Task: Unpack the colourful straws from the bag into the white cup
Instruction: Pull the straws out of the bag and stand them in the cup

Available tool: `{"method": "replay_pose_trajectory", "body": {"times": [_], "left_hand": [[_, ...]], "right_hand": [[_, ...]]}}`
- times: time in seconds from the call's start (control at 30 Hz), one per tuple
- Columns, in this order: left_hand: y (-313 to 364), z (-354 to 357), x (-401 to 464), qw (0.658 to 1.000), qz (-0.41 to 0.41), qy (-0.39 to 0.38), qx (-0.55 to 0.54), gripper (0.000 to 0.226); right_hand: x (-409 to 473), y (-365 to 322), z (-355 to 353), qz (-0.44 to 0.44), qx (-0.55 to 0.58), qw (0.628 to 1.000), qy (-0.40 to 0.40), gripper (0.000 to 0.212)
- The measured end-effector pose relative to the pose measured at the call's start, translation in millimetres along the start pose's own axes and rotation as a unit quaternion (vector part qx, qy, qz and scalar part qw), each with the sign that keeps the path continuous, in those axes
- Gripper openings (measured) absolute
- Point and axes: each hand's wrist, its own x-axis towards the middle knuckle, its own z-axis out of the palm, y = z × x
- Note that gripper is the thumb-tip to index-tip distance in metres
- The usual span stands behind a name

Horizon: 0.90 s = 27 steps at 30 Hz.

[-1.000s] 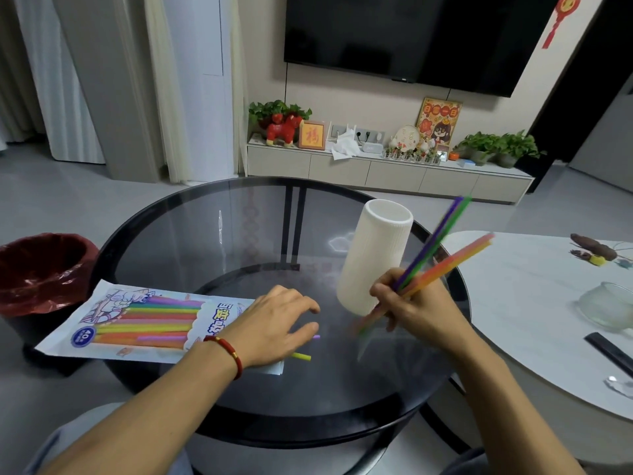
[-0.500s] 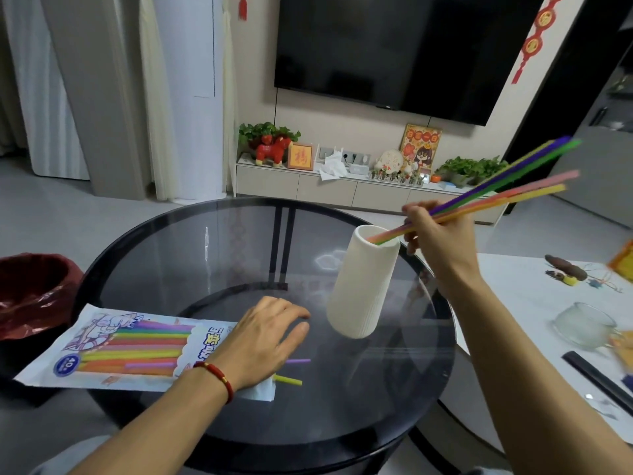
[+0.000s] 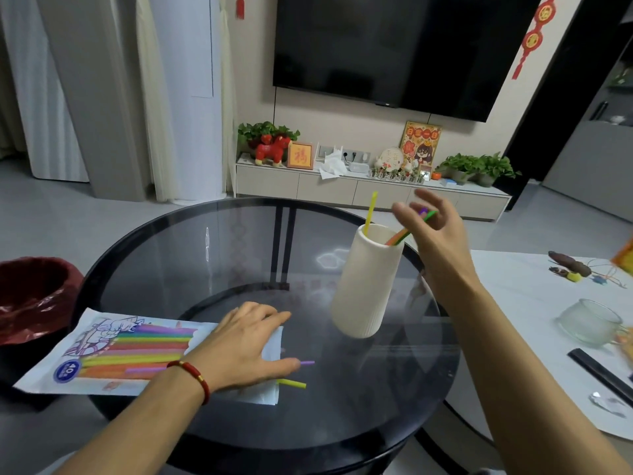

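While straws (image 3: 397, 236) lean in the white cup (image 3: 368, 282), right hand (image 3: 433, 231) above, fingers spread, holding nothing, left hand (image 3: 245, 344) flat, fingers straight, pressing the bag (image 3: 113, 351) on the glass table (image 3: 205, 269).

round dark glass table (image 3: 178, 262), straw bag (image 3: 113, 351), white cup (image 3: 366, 286), two loose straws (image 3: 293, 383)

Your left hand (image 3: 245, 344) lies flat on the open end of the straw bag (image 3: 113, 351), pinning it to the glass surface (image 3: 212, 255). Two straw tips (image 3: 297, 384) poke out past your fingers. Your right hand (image 3: 433, 231), fingers spread loose, hovers beside the white cup (image 3: 366, 286), where straws (image 3: 370, 210) stand leaning.
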Motion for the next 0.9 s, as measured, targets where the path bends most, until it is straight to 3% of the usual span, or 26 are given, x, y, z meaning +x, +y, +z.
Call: {"method": "replay_pose_trajectory", "body": {"times": [0.1, 0.17, 0.23, 0.3, 0.37, 0.43, 0.6, 0.77, 0.9], "left_hand": [[-10.2, -4.3, -9.9, 0.994, -0.025, -0.103, 0.032, 0.122], [-16.1, -4.0, -14.5, 0.986, -0.031, -0.152, 0.053, 0.134], [-17.6, -3.0, -15.4, 0.980, -0.027, -0.178, 0.084, 0.139], [-16.0, -3.9, -14.1, 0.977, -0.020, -0.186, 0.098, 0.138], [-11.9, -6.2, -12.7, 0.980, -0.005, -0.166, 0.113, 0.133], [-7.3, -8.9, -12.2, 0.983, 0.018, -0.112, 0.142, 0.122], [4.1, -12.3, -14.2, 0.981, 0.055, 0.014, 0.188, 0.093], [17.9, -5.6, -12.1, 0.940, 0.086, 0.058, 0.325, 0.119], [16.1, 0.7, -14.1, 0.938, 0.081, 0.045, 0.335, 0.120]], "right_hand": [[-39.7, 5.1, -8.6, -0.156, 0.058, 0.965, 0.202, 0.036], [-73.3, 23.7, -11.8, -0.209, 0.045, 0.948, 0.237, 0.023], [-100.0, 45.0, -6.6, -0.168, -0.008, 0.975, 0.146, 0.014], [-113.9, 58.9, 9.9, -0.049, -0.077, 0.996, 0.002, 0.012], [-118.6, 71.5, 30.1, 0.044, -0.139, 0.983, -0.115, 0.015], [-124.2, 78.7, 47.9, 0.056, -0.191, 0.964, -0.178, 0.016], [-145.6, 87.0, 73.3, 0.072, -0.151, 0.958, -0.234, 0.029], [-158.1, 92.0, 89.6, 0.235, 0.028, 0.946, -0.220, 0.027], [-158.2, 95.4, 91.3, 0.286, 0.114, 0.919, -0.247, 0.028]]}}
